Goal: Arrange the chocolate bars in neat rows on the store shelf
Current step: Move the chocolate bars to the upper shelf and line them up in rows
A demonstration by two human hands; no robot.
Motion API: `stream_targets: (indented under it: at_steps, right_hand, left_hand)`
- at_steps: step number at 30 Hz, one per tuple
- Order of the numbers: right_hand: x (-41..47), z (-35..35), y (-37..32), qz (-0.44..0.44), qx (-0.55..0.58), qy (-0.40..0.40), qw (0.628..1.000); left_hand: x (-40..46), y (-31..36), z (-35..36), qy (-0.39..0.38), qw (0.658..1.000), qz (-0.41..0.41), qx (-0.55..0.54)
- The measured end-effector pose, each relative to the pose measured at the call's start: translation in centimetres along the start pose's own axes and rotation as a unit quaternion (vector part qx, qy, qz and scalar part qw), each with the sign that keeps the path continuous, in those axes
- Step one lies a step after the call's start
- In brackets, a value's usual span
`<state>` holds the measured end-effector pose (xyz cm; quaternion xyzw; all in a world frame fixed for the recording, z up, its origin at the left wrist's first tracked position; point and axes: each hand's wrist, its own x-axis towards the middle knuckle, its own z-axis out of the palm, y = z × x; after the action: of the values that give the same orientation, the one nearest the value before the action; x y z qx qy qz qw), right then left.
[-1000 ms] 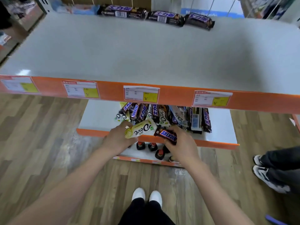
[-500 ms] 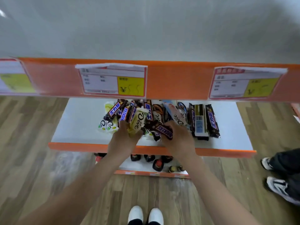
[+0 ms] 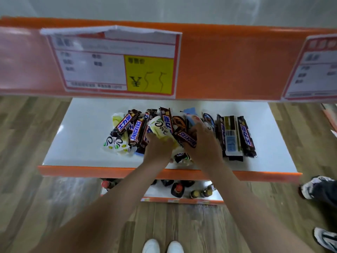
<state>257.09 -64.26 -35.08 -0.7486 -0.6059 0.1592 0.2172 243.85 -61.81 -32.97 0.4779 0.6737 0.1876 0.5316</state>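
Head: two hands (image 3: 158,148), jumbled bars (image 3: 135,130).

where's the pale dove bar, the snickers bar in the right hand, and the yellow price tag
pale Dove bar (image 3: 160,129), head view, on the script logo
Snickers bar (image 3: 187,137), head view, on its lettering
yellow price tag (image 3: 149,74), head view, on the yellow panel

Two hands (image 3: 158,148) in view. Two price tags (image 3: 116,61) on the orange shelf edge. Three bars (image 3: 246,136) lined up at right; loose pile (image 3: 138,130) too jumbled to count.
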Motion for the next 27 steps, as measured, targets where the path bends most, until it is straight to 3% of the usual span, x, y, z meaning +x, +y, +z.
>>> stream_targets:
  at_steps: [4,7,10,13,15,21,24,27]
  right_hand:
    - [-0.6,-0.1,0.3,0.012,-0.024,-0.029,0.999]
    - [-0.6,-0.6,0.5,0.011,-0.010,-0.032,0.999]
    - [-0.4,-1.6,0.5,0.008,0.006,-0.036,0.999]
    - [-0.2,-2.4,0.8,-0.001,0.031,-0.054,0.998]
    - [0.0,-2.7,1.1,-0.003,0.034,-0.061,0.998]
    - [-0.2,-2.9,1.6,0.042,0.036,-0.048,0.997]
    - [-0.4,-2.6,1.8,0.023,0.021,-0.008,0.999]
    - [-0.7,-2.2,1.8,0.021,-0.003,-0.037,0.999]
  left_hand:
    - [-0.5,-0.7,-1.0,-0.040,0.999,0.008,0.035]
    - [-0.4,-1.1,-2.5,-0.017,0.965,0.121,0.232]
    - [0.9,-1.0,-3.7,0.054,0.852,0.259,0.451]
    - [2.2,-0.6,-4.5,0.073,0.702,0.412,0.577]
    - [3.1,-0.9,-4.7,0.084,0.662,0.476,0.573]
    - [2.9,-1.3,-5.5,0.095,0.661,0.467,0.580]
    - [2.6,-1.7,-5.9,0.107,0.695,0.424,0.570]
    - [2.2,-1.9,-6.0,0.095,0.734,0.359,0.569]
